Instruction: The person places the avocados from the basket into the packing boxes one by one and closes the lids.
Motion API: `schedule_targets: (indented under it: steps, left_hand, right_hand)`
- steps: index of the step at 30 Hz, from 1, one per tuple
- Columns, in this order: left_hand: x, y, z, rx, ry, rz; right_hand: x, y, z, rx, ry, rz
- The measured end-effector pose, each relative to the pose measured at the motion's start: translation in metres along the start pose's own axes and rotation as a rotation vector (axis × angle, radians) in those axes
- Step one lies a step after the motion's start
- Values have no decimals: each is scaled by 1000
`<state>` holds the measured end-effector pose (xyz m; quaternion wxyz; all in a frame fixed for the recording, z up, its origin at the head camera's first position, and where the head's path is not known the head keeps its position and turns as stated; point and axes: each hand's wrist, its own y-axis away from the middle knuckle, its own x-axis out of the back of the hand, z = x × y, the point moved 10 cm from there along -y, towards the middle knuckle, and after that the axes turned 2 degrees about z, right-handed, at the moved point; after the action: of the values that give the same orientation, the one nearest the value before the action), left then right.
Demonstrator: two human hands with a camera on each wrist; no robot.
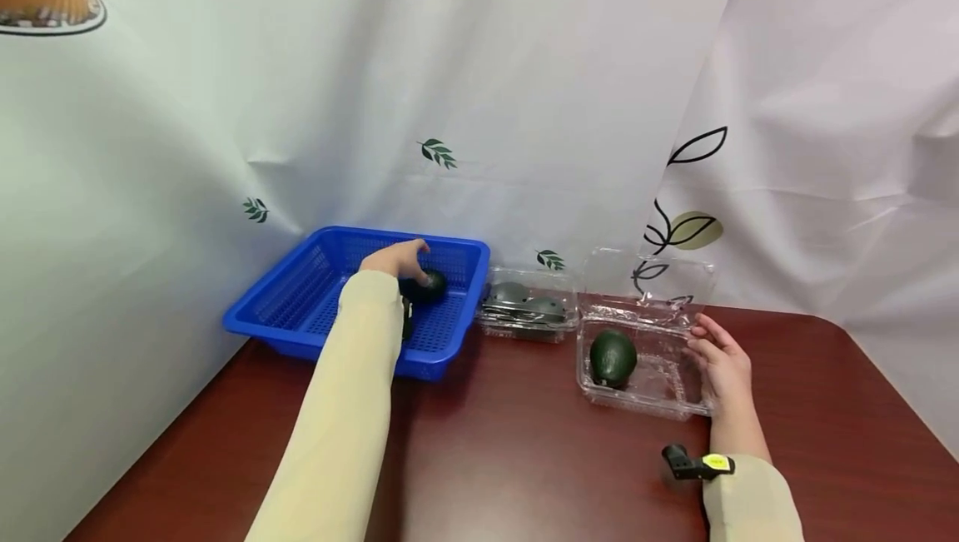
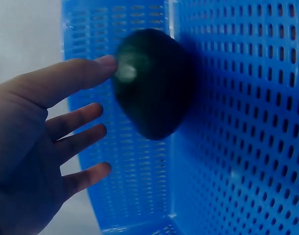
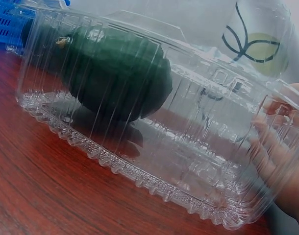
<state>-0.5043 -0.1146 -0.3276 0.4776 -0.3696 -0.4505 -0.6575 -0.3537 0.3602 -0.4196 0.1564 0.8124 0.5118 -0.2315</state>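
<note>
In the head view my left hand (image 1: 397,260) reaches into the blue plastic basket (image 1: 355,231). Beside it lies a dark green avocado (image 1: 430,287). The left wrist view shows the fingers spread, with the thumb tip at the edge of the avocado (image 2: 154,88); whether they touch I cannot tell. My right hand (image 1: 725,371) holds the right side of a clear plastic clamshell box (image 1: 637,399), whose lid (image 1: 648,280) stands raised. One avocado (image 1: 613,358) sits in the left half of that box. Through the plastic, the right wrist view shows bent fingers (image 3: 267,142).
Between the basket and the raised-lid box stands another clear clamshell box (image 1: 524,330), with avocados (image 1: 545,309) inside. Everything rests on a reddish-brown table (image 1: 509,442). A white printed sheet (image 1: 524,109) hangs behind and along the left.
</note>
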Motion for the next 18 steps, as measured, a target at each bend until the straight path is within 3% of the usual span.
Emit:
schedule_targets:
  steps: [6,14,18]
  left_hand:
    - [-21,-4,-16,38,-18,-92]
    - [-30,-12,-22,62,-60,-103]
    - [-33,-11,-22,64,-30,-112]
  right_hand:
    - [0,-1,4,-4,40,14]
    - [1,-2,3,-9,60,38]
    - [2,-1,4,-18,53,24]
